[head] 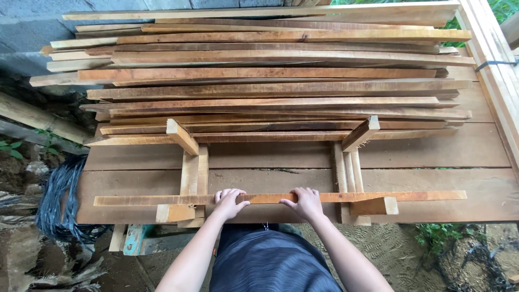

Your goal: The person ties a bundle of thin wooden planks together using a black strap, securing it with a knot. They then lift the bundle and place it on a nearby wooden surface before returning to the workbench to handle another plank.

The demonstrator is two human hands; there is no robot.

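A long thin wooden strip (pixel 411 196) lies across two wooden jig supports at the front of a plank worktable (pixel 432 154). My left hand (pixel 229 202) grips the strip left of its middle, fingers curled over its top. My right hand (pixel 305 201) grips the same strip a little to the right. The left jig support (pixel 189 173) and the right jig support (pixel 351 173) each carry an angled block at the far end and a small stop block near the front edge.
A tall stack of long wooden strips (pixel 270 75) fills the back of the table. A bundle of dark blue cords (pixel 57 200) hangs off the left. A grey block wall (pixel 27 38) stands at far left, and sandy ground (pixel 378 249) lies below.
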